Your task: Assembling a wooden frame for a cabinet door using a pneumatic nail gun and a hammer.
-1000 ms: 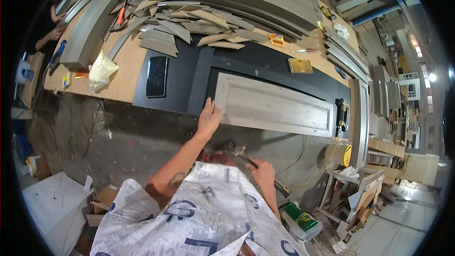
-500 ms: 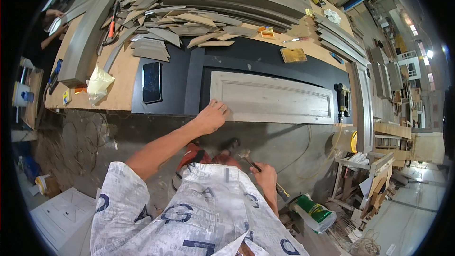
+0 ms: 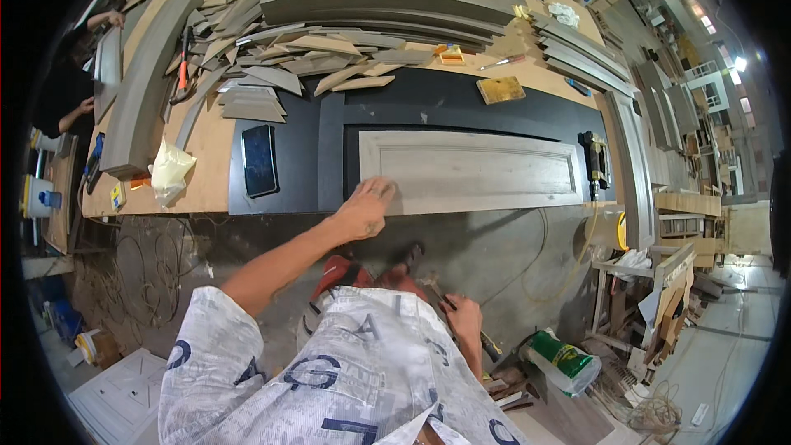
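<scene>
- So the landmark here is the gray framed panel (image 3: 470,166), and it's laid flat, with a dark board (image 3: 331,148) spread under it and showing past its left end and far side.
- The panel's near left corner is partly covered by the left hand (image 3: 365,208). Fingers are bent, but whether the edge is actually pinched, or something small is held, can't be told from this angle.
- A hammer (image 3: 492,348) is gripped by the handle in the right hand (image 3: 464,317), fingers wrapped round it. It's held on the near side of the panel, well apart from it.
- Left of the panel, a phone (image 3: 259,161) is parked on the dark board, and farther left a crumpled pale bag (image 3: 171,173) can be spotted.
- Just past the panel's right end, a black power tool (image 3: 595,166) is set down.
- Beyond the panel's far edge, a yellowish block (image 3: 501,90) is left lying, and loose wood offcuts (image 3: 272,74) are heaped toward the far left.
- Way off to the panel's left, a long board is being handled by a co-worker's hand (image 3: 107,19).
</scene>
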Action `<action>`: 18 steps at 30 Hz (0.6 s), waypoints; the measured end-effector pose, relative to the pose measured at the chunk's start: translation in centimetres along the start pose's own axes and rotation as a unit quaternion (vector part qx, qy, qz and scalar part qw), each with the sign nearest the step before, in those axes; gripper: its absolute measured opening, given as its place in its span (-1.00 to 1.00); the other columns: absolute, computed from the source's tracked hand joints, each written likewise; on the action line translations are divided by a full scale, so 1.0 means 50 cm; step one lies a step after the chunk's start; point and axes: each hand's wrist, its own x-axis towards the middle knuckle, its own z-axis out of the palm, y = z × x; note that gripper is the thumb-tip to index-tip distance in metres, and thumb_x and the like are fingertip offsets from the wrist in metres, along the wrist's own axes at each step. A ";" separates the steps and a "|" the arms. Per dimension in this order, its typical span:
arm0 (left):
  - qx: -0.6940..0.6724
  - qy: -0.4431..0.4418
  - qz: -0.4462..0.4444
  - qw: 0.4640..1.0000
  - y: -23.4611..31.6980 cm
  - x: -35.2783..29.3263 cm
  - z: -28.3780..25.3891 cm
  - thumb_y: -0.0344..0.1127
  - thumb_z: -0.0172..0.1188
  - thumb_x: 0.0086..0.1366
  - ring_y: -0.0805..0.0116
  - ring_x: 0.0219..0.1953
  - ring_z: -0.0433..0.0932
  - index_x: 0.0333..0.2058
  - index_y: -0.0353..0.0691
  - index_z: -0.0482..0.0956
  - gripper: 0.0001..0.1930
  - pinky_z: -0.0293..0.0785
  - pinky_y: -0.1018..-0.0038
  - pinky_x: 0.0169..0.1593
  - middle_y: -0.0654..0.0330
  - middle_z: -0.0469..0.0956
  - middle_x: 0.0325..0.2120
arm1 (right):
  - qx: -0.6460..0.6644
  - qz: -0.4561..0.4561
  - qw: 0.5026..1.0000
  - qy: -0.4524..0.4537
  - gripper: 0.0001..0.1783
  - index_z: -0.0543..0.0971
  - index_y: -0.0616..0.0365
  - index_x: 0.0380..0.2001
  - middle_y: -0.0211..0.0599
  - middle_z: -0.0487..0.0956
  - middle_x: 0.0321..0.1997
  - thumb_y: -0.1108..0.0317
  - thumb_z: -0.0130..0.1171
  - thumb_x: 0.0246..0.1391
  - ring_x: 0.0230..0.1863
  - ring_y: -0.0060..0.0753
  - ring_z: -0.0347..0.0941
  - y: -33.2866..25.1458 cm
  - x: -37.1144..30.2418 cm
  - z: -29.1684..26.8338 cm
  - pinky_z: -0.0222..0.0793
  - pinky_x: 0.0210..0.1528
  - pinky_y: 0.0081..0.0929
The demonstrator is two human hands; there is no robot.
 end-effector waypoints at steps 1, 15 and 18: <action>-0.044 0.085 -0.060 0.994 -0.001 -0.002 0.012 -0.35 0.31 0.08 -0.28 0.27 0.25 0.14 -0.61 0.31 -0.31 0.23 0.09 0.31 -0.34 0.27 0.18 | -0.003 -0.004 1.000 0.003 -0.60 0.71 0.04 -0.10 0.00 0.67 -0.13 0.06 0.34 0.06 -0.08 0.13 0.60 0.006 0.002 0.002 0.51 -0.05 -0.13; -0.505 0.201 -0.443 0.713 -0.023 0.111 -0.005 -0.09 0.26 0.31 0.09 0.31 0.34 0.31 -0.56 0.19 -0.20 0.21 0.32 0.34 -0.20 0.35 0.27 | 0.151 0.103 0.975 0.126 -0.58 0.70 0.20 -0.13 0.04 0.70 -0.25 0.14 0.41 0.00 -0.19 0.02 0.67 0.131 0.050 -0.083 0.52 -0.13 -0.26; -0.439 0.185 -0.505 0.720 0.021 0.099 -0.021 -0.16 0.27 0.31 0.14 0.15 0.44 0.28 -0.60 0.20 -0.24 0.32 0.32 0.23 -0.13 0.49 0.11 | 0.188 0.136 0.961 0.149 -0.57 0.70 0.21 -0.13 0.04 0.69 -0.27 0.14 0.41 0.01 -0.21 -0.01 0.67 0.208 0.099 -0.120 0.52 -0.14 -0.26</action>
